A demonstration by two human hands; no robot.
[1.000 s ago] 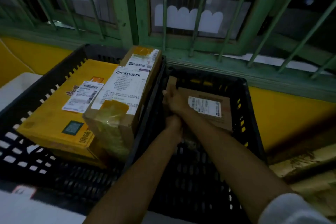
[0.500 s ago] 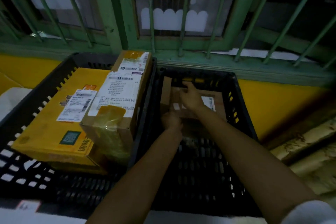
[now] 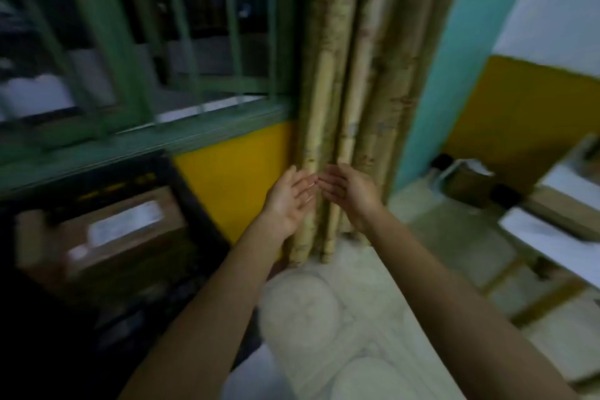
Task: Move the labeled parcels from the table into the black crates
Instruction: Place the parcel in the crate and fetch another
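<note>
Mid-air before the curtain [image 3: 341,75], left hand [image 3: 290,201] and right hand [image 3: 349,193] hover with nothing in either. Fingers are straight to loosely relaxed and the palms are turned toward each other. The fingertips nearly meet, but blur hides whether they touch. Both forearms are bare and reach up from the bottom edge of view. The curtain is pale with a faded print and hangs in folds down to a light floor [image 3: 302,305] marked with round shapes. To the left of the hands is a yellow wall panel [image 3: 240,178]. Next to it is the black crate [image 3: 198,214], under green window bars [image 3: 181,42]. One brown parcel [image 3: 107,250] lies inside the crate toward its far wall, with its white label [image 3: 126,226] facing up; the print is too smeared to read. Well apart on the right, a white table [image 3: 552,237] carries another brown cardboard parcel [image 3: 565,214] lying across its top. No label can be made out on it. The whole view is streaked with motion blur.
</note>
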